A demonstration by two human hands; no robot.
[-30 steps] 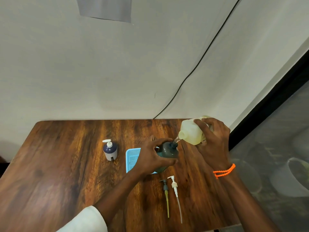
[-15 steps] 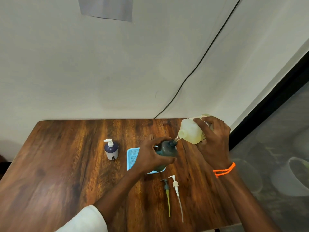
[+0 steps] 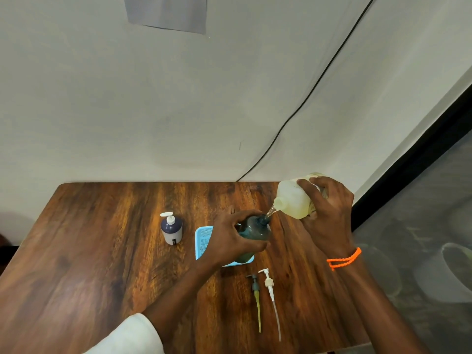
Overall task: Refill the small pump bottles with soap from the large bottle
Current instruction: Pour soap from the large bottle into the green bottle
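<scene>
My right hand grips the large pale-yellow soap bottle, tipped with its mouth down and left. A thin stream runs from that mouth into the neck of a dark green small bottle. My left hand is wrapped around the green bottle, holding it tilted over a light blue tray. Two removed pumps lie on the table in front: a dark green pump and a white pump. A navy small pump bottle with its white pump on stands upright to the left.
The wooden table backs against a pale wall; a black cable runs down the wall to the table's far edge. The table's right edge borders a dark frame and a mesh screen.
Almost nothing: both hands hold the same pouring pose, and the view has shifted only slightly.
</scene>
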